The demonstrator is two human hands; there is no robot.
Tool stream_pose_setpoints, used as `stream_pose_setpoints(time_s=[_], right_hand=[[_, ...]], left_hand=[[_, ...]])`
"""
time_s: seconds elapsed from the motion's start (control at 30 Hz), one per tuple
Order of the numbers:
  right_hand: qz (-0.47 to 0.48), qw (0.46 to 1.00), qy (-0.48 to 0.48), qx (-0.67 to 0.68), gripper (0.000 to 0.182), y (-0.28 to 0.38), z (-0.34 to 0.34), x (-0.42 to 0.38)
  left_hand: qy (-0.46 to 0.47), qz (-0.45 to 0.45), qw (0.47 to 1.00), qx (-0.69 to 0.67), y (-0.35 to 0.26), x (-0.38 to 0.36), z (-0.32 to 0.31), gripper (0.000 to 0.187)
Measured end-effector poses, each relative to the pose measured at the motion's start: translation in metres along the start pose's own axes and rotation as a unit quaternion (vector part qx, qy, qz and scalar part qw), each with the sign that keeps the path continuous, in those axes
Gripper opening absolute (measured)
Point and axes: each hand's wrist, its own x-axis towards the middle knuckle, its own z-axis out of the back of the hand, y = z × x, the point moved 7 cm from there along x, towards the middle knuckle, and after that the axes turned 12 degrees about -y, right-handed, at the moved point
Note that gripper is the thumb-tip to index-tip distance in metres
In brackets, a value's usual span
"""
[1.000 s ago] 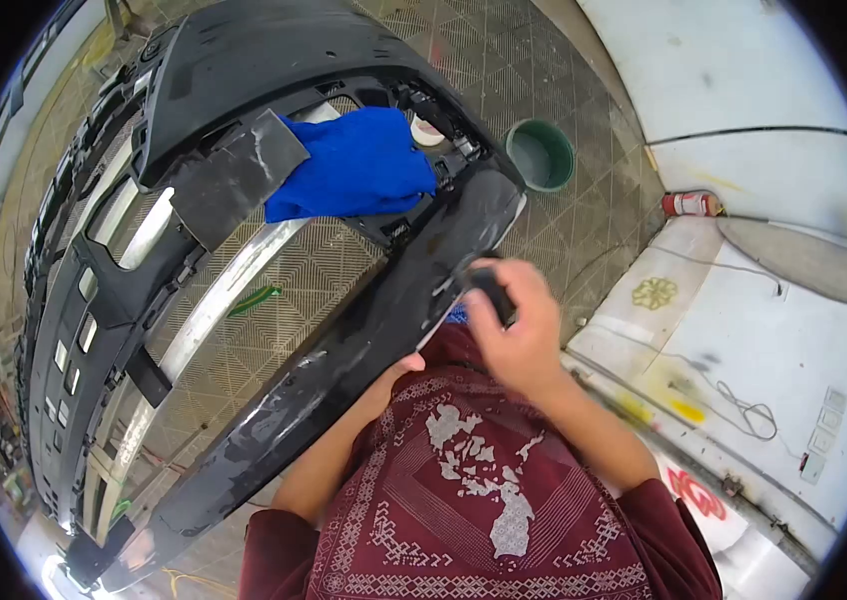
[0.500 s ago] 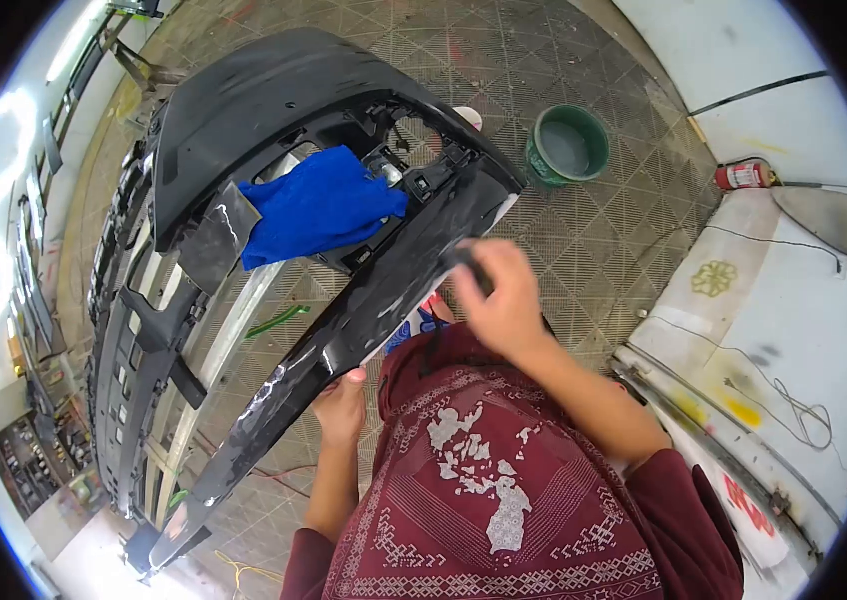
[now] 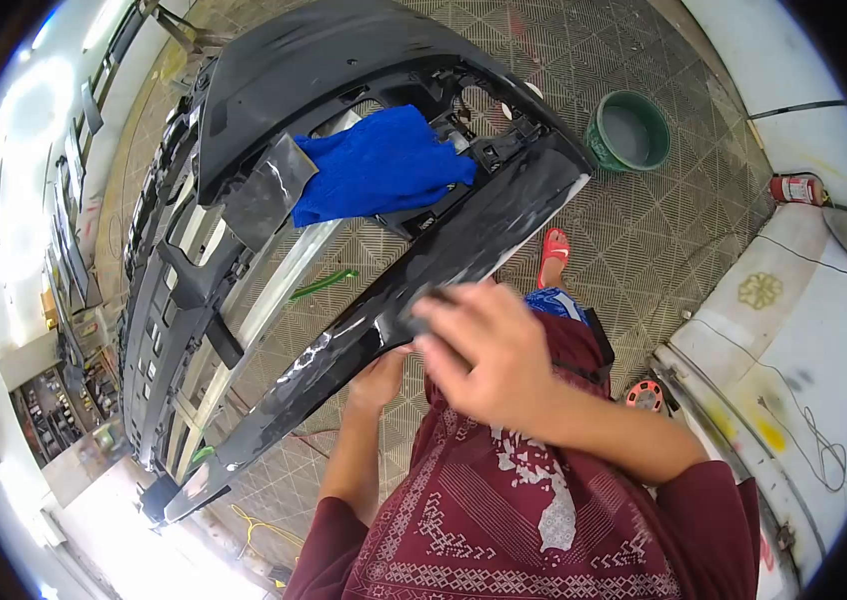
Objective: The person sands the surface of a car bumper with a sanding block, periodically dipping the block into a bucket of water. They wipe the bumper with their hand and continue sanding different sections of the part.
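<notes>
A large black car bumper [image 3: 274,70] lies upside down on a stand in front of me, its wet near edge [image 3: 484,240] smeared grey. My right hand [image 3: 479,350] is blurred and presses a dark sanding block against that near edge. My left hand [image 3: 379,378] grips the underside of the same edge a little further left. A blue cloth [image 3: 379,165] lies bunched inside the bumper, beside a sheet of grey sandpaper [image 3: 264,190].
A green bucket [image 3: 629,130] of water stands on the patterned floor beyond the bumper's right end. A red extinguisher [image 3: 794,188] lies by a white panel [image 3: 804,330] at right. A red sandal [image 3: 554,250] is near my feet. Shelves line the left wall.
My right hand has slid leftward along the bumper's near edge with the block. My left hand has come into view under the edge. My head turned, shifting the scene.
</notes>
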Motion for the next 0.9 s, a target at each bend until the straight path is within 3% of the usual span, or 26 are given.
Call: stream_pose_setpoints(time_s=[0.03,0.07,0.1,0.17,0.2,0.3,0.33,0.37,0.43,0.5,0.6,0.63,0.67,0.7,0.77,0.8,0.83,0.9], right_hand=[[0.01,1.0,-0.01,0.018,0.033,0.013,-0.007,-0.001],[0.006,1.0,-0.011,-0.009,0.032,0.008,-0.007,0.0],[0.001,0.999,-0.013,-0.036,0.031,-0.001,-0.005,0.001],[-0.073,0.994,-0.02,-0.082,0.028,-0.035,0.009,0.0],[-0.062,0.994,-0.019,-0.084,0.029,-0.033,0.007,-0.003],[-0.01,0.999,-0.019,-0.025,0.03,0.026,-0.012,0.0],[-0.006,0.999,-0.015,-0.031,0.027,0.031,-0.014,0.002],[-0.006,0.999,-0.015,-0.036,0.027,0.023,-0.012,0.001],[-0.057,0.992,-0.034,-0.108,0.025,-0.029,0.006,-0.003],[-0.211,0.968,-0.099,-0.098,0.024,-0.082,0.023,-0.012],[-0.074,0.987,-0.051,-0.132,0.029,-0.009,-0.002,-0.006],[-0.046,0.991,-0.04,-0.115,0.03,0.01,-0.008,-0.01],[-0.054,0.991,-0.039,-0.114,0.03,0.006,-0.006,-0.01],[-0.062,0.991,-0.039,-0.114,0.03,-0.001,-0.004,-0.011],[-0.18,0.969,-0.086,-0.143,0.03,-0.075,0.015,-0.008],[-0.227,0.954,-0.138,-0.137,0.03,-0.121,0.026,-0.013],[-0.269,0.948,-0.127,-0.11,0.031,-0.14,0.032,-0.009],[-0.154,0.965,-0.119,-0.174,0.031,-0.086,0.024,-0.007]], left_hand=[[0.018,-0.023,1.0,-0.011,0.006,0.002,-0.006,0.041],[0.049,-0.025,0.991,0.125,0.017,0.001,-0.005,0.04],[0.05,-0.023,0.991,0.122,0.021,-0.004,0.003,0.04],[0.045,-0.035,0.993,0.102,-0.033,0.01,-0.008,0.034],[0.033,-0.102,0.99,0.095,-0.027,0.009,-0.007,0.035],[0.039,-0.142,0.986,0.084,-0.004,0.004,-0.006,0.035],[0.077,-0.056,0.993,0.069,-0.006,0.006,-0.009,0.038],[0.08,-0.056,0.993,0.064,-0.016,0.008,-0.008,0.038],[0.121,-0.049,0.971,0.198,-0.02,0.011,-0.016,0.036],[0.118,-0.083,0.968,0.208,-0.022,0.016,-0.018,0.034],[0.118,-0.137,0.97,0.163,-0.041,0.017,-0.017,0.034],[0.142,-0.06,0.974,0.169,-0.046,0.02,-0.016,0.036],[0.164,0.013,0.971,0.174,-0.045,0.024,-0.018,0.038],[0.172,0.008,0.97,0.173,-0.042,0.023,-0.022,0.038],[0.085,-0.01,0.989,0.118,-0.033,0.02,-0.017,0.033],[0.092,-0.016,0.989,0.118,-0.029,0.019,-0.018,0.033],[0.1,-0.02,0.988,0.112,-0.024,0.02,-0.017,0.035],[0.11,-0.025,0.988,0.109,-0.007,0.016,-0.016,0.037]])
